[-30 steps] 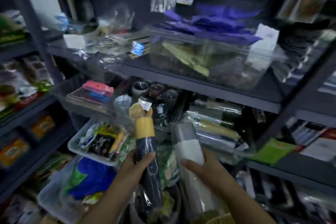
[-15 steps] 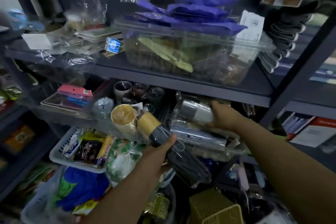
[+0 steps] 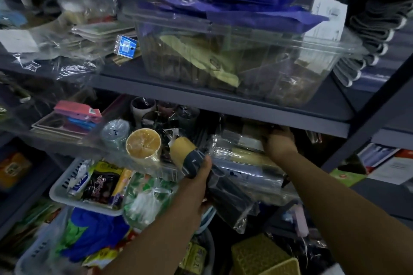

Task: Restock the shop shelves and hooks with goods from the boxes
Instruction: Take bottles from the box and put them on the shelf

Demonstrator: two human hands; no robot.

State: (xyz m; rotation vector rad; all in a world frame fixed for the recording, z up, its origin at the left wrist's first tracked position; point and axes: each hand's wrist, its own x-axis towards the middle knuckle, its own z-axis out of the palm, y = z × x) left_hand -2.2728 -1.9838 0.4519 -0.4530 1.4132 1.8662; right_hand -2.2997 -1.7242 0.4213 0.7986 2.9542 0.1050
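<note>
At centre frame the left hand (image 3: 202, 171) grips a dark bottle (image 3: 201, 163) with a yellow cap. The right hand (image 3: 279, 143), fingers hidden so I cannot tell their state, reaches onto wrapped bottles (image 3: 241, 163) under the shelf (image 3: 223, 105); that slick pile could slide off.

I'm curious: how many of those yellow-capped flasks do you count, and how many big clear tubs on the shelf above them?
Yellow-capped flasks: 2, the held flask in the left hand and the lying flask on the shelf beside it.
Big clear tubs: 1, the clear tub.
Total: 3
</note>
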